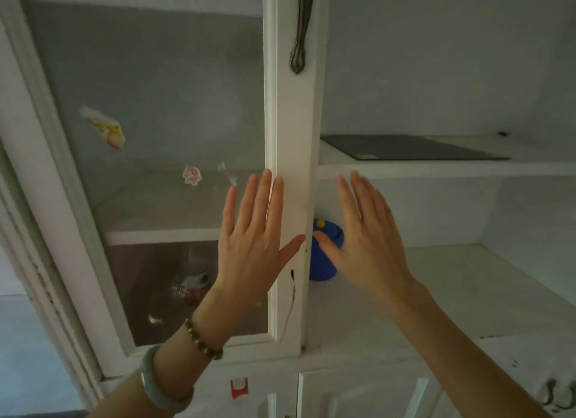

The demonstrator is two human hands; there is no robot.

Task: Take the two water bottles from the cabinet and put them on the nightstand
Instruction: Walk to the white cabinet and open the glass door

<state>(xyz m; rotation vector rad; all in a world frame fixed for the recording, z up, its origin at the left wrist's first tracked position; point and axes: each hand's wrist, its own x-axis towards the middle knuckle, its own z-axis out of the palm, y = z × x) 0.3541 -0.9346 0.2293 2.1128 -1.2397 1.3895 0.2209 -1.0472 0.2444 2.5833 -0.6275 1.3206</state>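
Note:
A white cabinet fills the view, its right side standing open to white shelves. On the lower shelf stands a blue bottle-like container with a yellow knob on its lid, partly hidden by the door frame and my thumb. Behind the frosted glass of the left door a blurred object with a red patch shows. My left hand is raised flat, fingers spread, in front of the door stile. My right hand is raised the same way just right of the blue container. Neither hand holds anything.
A dark flat panel lies on the upper right shelf. A metal handle hangs on the door stile. Stickers dot the glass. Lower cabinet doors with another handle sit below. My left wrist wears a bead bracelet and a jade bangle.

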